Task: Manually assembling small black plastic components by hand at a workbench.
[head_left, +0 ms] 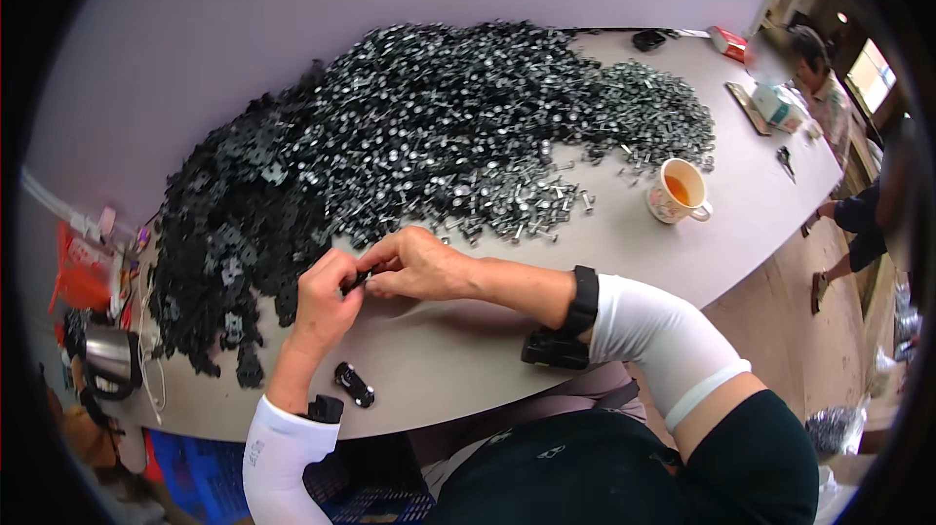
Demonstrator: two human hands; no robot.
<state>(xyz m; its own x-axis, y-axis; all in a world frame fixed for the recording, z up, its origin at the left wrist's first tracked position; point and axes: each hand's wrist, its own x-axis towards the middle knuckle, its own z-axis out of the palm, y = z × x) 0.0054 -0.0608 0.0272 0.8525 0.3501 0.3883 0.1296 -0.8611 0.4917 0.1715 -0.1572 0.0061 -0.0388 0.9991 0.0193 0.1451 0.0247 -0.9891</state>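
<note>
My left hand (324, 301) and my right hand (421, 267) meet over the table, in front of the heap. Their fingertips are closed together on a small black plastic part (357, 281), which they mostly cover. A small black toy car (354, 385) lies on the table close to my left wrist. Just beyond my hands is a big heap of small metal axles with wheel-like round ends (439, 125). Its left end runs into a mound of flat black plastic pieces (229, 233).
A patterned cup (680, 192) of amber drink stands at the right. Loose silvery axles (663, 116) lie behind it. A metal kettle (109, 361) is at the far left, a blue crate (195, 476) below the table edge. Two other people are at the right.
</note>
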